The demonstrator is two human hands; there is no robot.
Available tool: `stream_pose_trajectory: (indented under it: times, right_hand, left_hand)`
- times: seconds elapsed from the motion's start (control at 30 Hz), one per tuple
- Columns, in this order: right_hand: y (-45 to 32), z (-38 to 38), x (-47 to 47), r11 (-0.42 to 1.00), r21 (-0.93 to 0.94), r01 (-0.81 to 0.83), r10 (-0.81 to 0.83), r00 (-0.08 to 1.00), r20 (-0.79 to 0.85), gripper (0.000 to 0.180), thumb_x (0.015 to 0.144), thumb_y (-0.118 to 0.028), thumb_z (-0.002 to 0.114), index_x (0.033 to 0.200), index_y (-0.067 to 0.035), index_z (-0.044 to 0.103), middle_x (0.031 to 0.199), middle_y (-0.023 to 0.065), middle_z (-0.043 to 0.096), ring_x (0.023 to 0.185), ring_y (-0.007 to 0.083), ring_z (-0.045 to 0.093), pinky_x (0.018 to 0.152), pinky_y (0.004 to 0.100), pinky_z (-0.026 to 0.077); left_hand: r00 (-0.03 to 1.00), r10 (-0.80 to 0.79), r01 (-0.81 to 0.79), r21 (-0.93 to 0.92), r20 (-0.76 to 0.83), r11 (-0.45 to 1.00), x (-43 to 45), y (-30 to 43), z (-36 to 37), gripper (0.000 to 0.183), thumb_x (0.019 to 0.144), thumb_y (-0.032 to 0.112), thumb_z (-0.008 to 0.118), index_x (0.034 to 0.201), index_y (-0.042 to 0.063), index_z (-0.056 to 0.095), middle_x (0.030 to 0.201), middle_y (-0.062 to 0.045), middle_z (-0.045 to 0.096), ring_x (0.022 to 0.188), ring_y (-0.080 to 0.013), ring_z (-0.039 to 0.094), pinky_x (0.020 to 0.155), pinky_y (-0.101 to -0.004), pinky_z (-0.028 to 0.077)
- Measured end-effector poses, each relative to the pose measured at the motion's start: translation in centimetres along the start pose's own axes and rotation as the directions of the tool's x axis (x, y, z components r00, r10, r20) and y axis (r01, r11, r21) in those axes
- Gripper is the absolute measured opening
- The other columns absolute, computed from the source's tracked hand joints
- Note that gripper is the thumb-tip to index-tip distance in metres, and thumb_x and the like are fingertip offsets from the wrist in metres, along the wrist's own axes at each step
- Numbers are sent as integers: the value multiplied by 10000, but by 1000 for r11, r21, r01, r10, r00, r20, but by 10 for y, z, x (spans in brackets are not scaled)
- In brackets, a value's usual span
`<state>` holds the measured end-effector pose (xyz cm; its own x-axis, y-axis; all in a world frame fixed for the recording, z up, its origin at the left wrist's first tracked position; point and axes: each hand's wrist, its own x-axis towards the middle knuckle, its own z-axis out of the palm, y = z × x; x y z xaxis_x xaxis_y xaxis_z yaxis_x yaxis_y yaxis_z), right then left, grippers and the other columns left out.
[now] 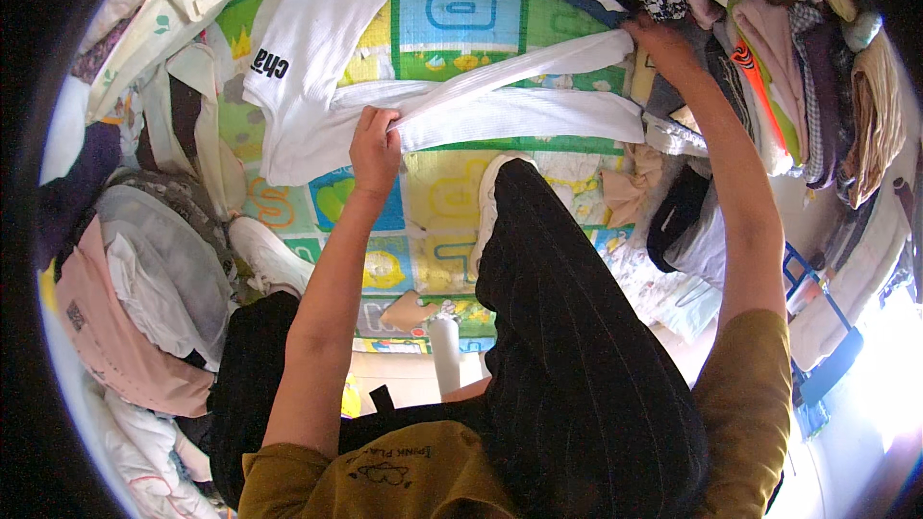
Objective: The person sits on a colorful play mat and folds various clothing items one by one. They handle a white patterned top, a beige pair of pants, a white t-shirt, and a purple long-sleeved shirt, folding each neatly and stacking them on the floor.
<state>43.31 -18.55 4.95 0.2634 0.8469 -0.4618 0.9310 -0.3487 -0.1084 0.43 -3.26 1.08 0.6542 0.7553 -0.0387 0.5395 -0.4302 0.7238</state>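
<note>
A white ribbed garment (303,122) with dark lettering lies on a printed foam play mat (440,194). Two long narrow parts, sleeves or legs, stretch from it to the right. My left hand (375,151) pinches the white fabric near the garment's middle. At the far end of the upper long part (519,71), my right hand (660,47) grips the cloth, raising it slightly off the lower part (533,115). That lower part lies flat, its end towards the clothes on the right. The fingertips of my right hand are partly hidden.
Folded clothes (771,79) stand in rows along the right. More garments (180,7) are heaped at upper left, with a pink cloth item (122,331) below. My white shoes (270,252) rest on the mat. A beige scrap (407,311) lies near a white post (443,357).
</note>
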Motion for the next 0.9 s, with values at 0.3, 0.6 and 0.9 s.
stream_pose_trajectory:
  times: [0.3, 0.6, 0.9]
  right_hand:
    - [-55, 4, 0, 876, -444, 189, -291, 941, -174, 206, 764, -128, 579, 966, -99, 605, 1001, 59, 584, 1017, 235, 543, 853, 388, 465]
    - [-51, -47, -92, 893, -401, 203, -390, 795, -465, 313, 687, -127, 588, 997, -84, 577, 876, 46, 553, 825, 216, 551, 700, 376, 442]
    - [-59, 93, -149, 929, -365, -58, -65, 946, -318, 424, 768, -159, 552, 1186, -115, 494, 871, 28, 559, 784, 213, 586, 671, 369, 519]
  left_hand:
    - [999, -42, 42, -25, 3, 999, 0, 3, 3, 228, 682, -62, 546, 882, 48, 547, 819, -90, 513, 709, -259, 537, 629, -331, 443]
    - [993, 118, -119, 58, 21, 991, -14, -9, 5, 377, 667, -70, 562, 1016, 74, 559, 811, -101, 487, 705, -261, 510, 625, -344, 438]
    - [868, 426, -480, 213, 255, 851, -6, -7, -14, 532, 637, -6, 613, 1104, 247, 632, 709, -47, 382, 660, -217, 453, 566, -328, 415]
